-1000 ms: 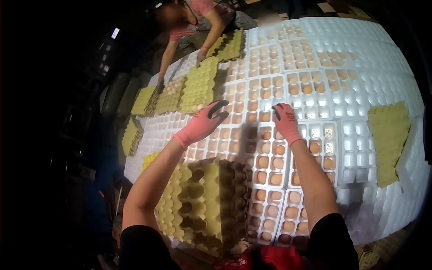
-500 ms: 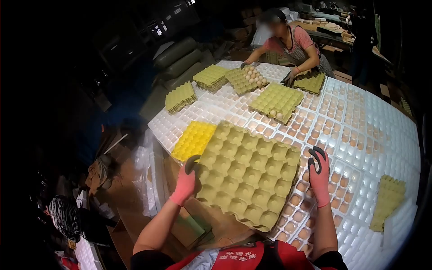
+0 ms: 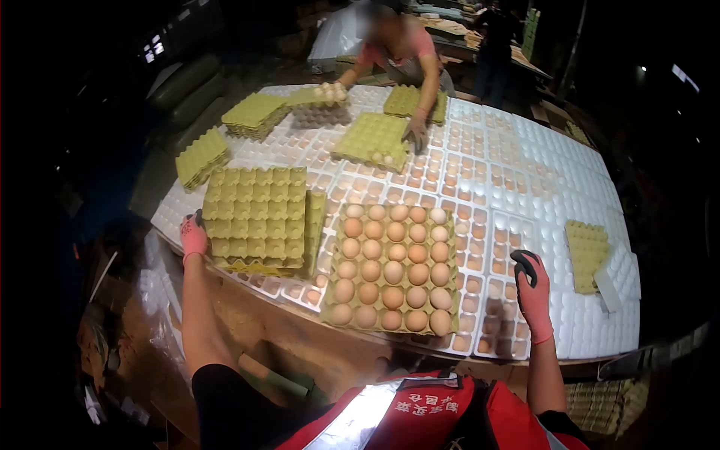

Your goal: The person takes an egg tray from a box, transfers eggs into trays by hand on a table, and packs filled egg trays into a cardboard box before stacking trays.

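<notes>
My left hand [image 3: 193,234], in a pink glove with dark fingertips, grips the left edge of an empty egg tray [image 3: 255,214]. This pulp tray lies over the yellow tray [image 3: 259,268] and beside another greenish tray edge [image 3: 315,232]. To its right, a pulp tray full of brown eggs [image 3: 394,271] rests near the table's front edge, on top of white plastic egg packs. My right hand [image 3: 534,296] hovers right of the full tray, over the packs, touching nothing I can see. Its fingers are bent but apart from the thumb.
White plastic packs [image 3: 480,169], many holding eggs, cover the table. Across it, a co-worker [image 3: 405,60] handles a tray with eggs [image 3: 326,95]. A partly filled tray [image 3: 369,139] and stacked trays [image 3: 255,112] lie at the back; another tray [image 3: 586,251] sits right.
My left hand has carried the empty tray leftward onto the yellow one, and the full egg tray is now exposed. The co-worker has lifted a tray with eggs. The view has shifted.
</notes>
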The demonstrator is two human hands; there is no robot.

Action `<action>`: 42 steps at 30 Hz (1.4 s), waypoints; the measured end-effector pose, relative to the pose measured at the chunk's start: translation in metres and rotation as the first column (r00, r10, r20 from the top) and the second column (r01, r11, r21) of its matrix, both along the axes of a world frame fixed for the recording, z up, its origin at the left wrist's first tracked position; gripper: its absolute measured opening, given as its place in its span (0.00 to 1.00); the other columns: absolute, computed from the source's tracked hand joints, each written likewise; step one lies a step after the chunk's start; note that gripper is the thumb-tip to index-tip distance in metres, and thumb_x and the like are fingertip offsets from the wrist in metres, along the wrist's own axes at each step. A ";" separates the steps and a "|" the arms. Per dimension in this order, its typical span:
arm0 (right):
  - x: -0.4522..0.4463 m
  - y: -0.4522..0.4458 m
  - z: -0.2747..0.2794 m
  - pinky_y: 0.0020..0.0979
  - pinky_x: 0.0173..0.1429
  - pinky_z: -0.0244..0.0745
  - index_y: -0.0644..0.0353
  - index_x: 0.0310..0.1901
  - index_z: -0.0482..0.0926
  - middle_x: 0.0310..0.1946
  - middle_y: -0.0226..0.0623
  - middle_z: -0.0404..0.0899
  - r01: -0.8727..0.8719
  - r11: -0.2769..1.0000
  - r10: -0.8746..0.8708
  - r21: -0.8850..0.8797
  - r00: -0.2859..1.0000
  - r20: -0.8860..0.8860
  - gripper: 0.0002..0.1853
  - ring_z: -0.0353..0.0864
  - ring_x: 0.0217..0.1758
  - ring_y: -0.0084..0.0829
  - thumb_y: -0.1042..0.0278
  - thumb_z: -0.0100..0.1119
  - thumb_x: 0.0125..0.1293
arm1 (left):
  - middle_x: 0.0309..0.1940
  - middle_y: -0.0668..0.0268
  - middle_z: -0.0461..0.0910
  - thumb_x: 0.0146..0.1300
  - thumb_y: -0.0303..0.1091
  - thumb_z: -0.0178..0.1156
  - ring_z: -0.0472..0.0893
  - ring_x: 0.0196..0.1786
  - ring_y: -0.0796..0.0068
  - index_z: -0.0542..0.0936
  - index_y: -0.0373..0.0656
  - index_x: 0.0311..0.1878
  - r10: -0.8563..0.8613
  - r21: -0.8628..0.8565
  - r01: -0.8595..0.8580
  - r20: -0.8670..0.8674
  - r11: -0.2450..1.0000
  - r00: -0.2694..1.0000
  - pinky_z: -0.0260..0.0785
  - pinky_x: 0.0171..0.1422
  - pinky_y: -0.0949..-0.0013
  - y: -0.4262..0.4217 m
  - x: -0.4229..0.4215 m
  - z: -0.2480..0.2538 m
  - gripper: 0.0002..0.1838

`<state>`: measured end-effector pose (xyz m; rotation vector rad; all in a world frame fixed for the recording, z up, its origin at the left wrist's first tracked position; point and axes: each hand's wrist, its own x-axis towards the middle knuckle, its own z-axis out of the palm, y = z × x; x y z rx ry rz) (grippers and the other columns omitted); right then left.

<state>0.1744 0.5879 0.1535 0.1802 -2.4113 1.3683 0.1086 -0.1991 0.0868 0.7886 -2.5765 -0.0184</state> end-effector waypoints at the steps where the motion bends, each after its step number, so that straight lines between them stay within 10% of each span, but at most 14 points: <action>1: 0.009 -0.004 0.005 0.29 0.60 0.73 0.64 0.52 0.80 0.51 0.39 0.78 0.024 1.000 -0.024 0.012 0.999 0.028 0.14 0.79 0.55 0.36 0.79 0.55 0.66 | 0.69 0.52 0.68 0.62 0.31 0.59 0.69 0.68 0.50 0.75 0.50 0.68 0.029 -0.113 -0.012 0.151 0.993 0.988 0.66 0.69 0.53 0.046 -0.003 0.023 0.28; 7: 0.055 -0.049 0.039 0.35 0.60 0.74 0.59 0.57 0.78 0.55 0.42 0.77 -0.305 0.932 0.248 0.196 0.930 0.272 0.20 0.79 0.58 0.40 0.70 0.64 0.63 | 0.54 0.54 0.80 0.63 0.22 0.56 0.79 0.57 0.55 0.80 0.42 0.57 -0.617 0.440 0.759 -0.446 0.479 0.648 0.71 0.61 0.59 0.288 -0.008 0.069 0.19; 12: 0.073 -0.080 -0.035 0.38 0.54 0.73 0.56 0.62 0.70 0.59 0.47 0.70 -0.354 0.515 0.419 0.781 0.899 0.131 0.34 0.77 0.54 0.44 0.60 0.72 0.53 | 0.50 0.58 0.76 0.52 0.37 0.71 0.75 0.56 0.56 0.76 0.44 0.54 -0.987 0.216 0.963 0.070 0.159 0.147 0.66 0.60 0.55 0.460 0.117 0.067 0.26; 15: 0.058 -0.080 -0.017 0.41 0.52 0.73 0.57 0.56 0.71 0.56 0.45 0.73 -0.515 0.612 0.472 0.600 0.847 0.245 0.29 0.77 0.53 0.44 0.63 0.71 0.53 | 0.53 0.55 0.75 0.47 0.38 0.75 0.74 0.57 0.52 0.73 0.40 0.59 -0.961 0.118 0.975 0.230 0.186 0.155 0.66 0.62 0.51 0.474 0.123 0.034 0.35; 17: 0.057 -0.068 0.011 0.34 0.57 0.75 0.59 0.53 0.73 0.49 0.40 0.78 -0.367 0.926 0.361 -0.084 0.802 0.475 0.19 0.79 0.53 0.34 0.65 0.61 0.62 | 0.51 0.54 0.75 0.47 0.37 0.75 0.76 0.54 0.53 0.72 0.39 0.58 -0.969 0.195 0.957 0.166 0.213 0.182 0.68 0.59 0.53 0.477 0.121 0.034 0.34; 20: 0.021 -0.029 -0.015 0.32 0.58 0.75 0.63 0.58 0.74 0.50 0.32 0.78 -0.227 0.595 0.614 -0.771 0.747 0.254 0.22 0.79 0.52 0.27 0.58 0.56 0.68 | 0.44 0.61 0.76 0.54 0.33 0.72 0.78 0.47 0.67 0.73 0.40 0.54 -0.901 0.713 0.695 -0.237 0.093 0.363 0.73 0.52 0.66 0.473 0.113 0.055 0.26; 22: 0.009 -0.037 -0.017 0.38 0.57 0.76 0.62 0.53 0.76 0.52 0.39 0.76 -0.444 0.893 0.441 -0.079 0.823 0.359 0.22 0.81 0.52 0.36 0.55 0.61 0.64 | 0.44 0.66 0.76 0.59 0.34 0.69 0.77 0.47 0.76 0.74 0.41 0.54 -0.721 0.933 0.332 -0.324 -0.137 0.613 0.73 0.51 0.70 0.460 0.103 0.061 0.22; 24: 0.021 -0.067 -0.009 0.42 0.51 0.76 0.58 0.52 0.74 0.53 0.45 0.72 -0.440 0.651 0.305 0.619 0.898 0.318 0.26 0.81 0.48 0.44 0.52 0.69 0.57 | 0.41 0.69 0.76 0.64 0.36 0.65 0.76 0.47 0.81 0.74 0.43 0.55 -0.679 0.934 0.227 -0.355 -0.274 0.643 0.73 0.49 0.72 0.463 0.098 0.060 0.19; 27: 0.011 -0.079 -0.020 0.41 0.48 0.75 0.57 0.55 0.73 0.56 0.44 0.69 -0.390 0.463 0.344 0.796 0.907 0.244 0.31 0.80 0.47 0.42 0.50 0.72 0.54 | 0.47 0.58 0.78 0.54 0.35 0.68 0.81 0.50 0.62 0.74 0.42 0.59 -0.920 0.294 0.872 0.157 0.391 0.359 0.74 0.51 0.64 0.494 0.101 0.067 0.28; 31: -0.009 -0.043 -0.003 0.37 0.52 0.78 0.61 0.57 0.77 0.48 0.43 0.82 -0.490 0.871 0.445 0.010 0.800 0.403 0.27 0.84 0.47 0.36 0.58 0.70 0.57 | 0.42 0.59 0.77 0.64 0.30 0.54 0.81 0.44 0.58 0.74 0.44 0.51 -0.926 0.086 0.928 0.146 0.363 0.349 0.73 0.44 0.58 0.505 0.085 0.040 0.12; 35: -0.028 -0.017 -0.007 0.25 0.52 0.78 0.61 0.65 0.74 0.57 0.34 0.78 -0.217 0.590 0.671 -0.778 0.667 0.323 0.29 0.81 0.46 0.26 0.69 0.66 0.61 | 0.44 0.64 0.80 0.64 0.37 0.64 0.82 0.44 0.70 0.74 0.41 0.56 -0.834 0.739 0.666 -0.301 0.103 0.463 0.75 0.48 0.62 0.470 0.075 0.054 0.21; 37: -0.040 -0.028 -0.012 0.33 0.59 0.77 0.56 0.67 0.71 0.61 0.39 0.73 -0.514 0.834 0.552 -0.202 0.783 0.287 0.33 0.77 0.59 0.31 0.67 0.69 0.57 | 0.54 0.64 0.79 0.67 0.29 0.57 0.78 0.53 0.75 0.68 0.42 0.71 -0.507 0.809 0.048 -0.411 -0.585 0.758 0.72 0.57 0.70 0.456 0.074 0.081 0.28; 40: -0.027 -0.078 -0.017 0.39 0.56 0.77 0.56 0.57 0.77 0.65 0.44 0.68 -0.275 0.682 0.257 0.678 0.958 0.130 0.27 0.74 0.61 0.44 0.66 0.70 0.54 | 0.62 0.62 0.74 0.66 0.29 0.59 0.77 0.60 0.67 0.72 0.45 0.68 -0.799 0.905 0.400 -0.346 -0.146 0.492 0.71 0.62 0.66 0.471 0.055 0.100 0.26; 42: -0.035 -0.098 -0.026 0.40 0.53 0.77 0.56 0.54 0.78 0.67 0.46 0.64 -0.240 0.505 0.213 0.829 0.965 0.150 0.23 0.73 0.60 0.50 0.67 0.67 0.55 | 0.66 0.55 0.69 0.53 0.30 0.70 0.73 0.63 0.54 0.79 0.45 0.60 -0.938 0.443 0.832 0.068 0.334 0.340 0.71 0.63 0.59 0.493 0.047 0.083 0.28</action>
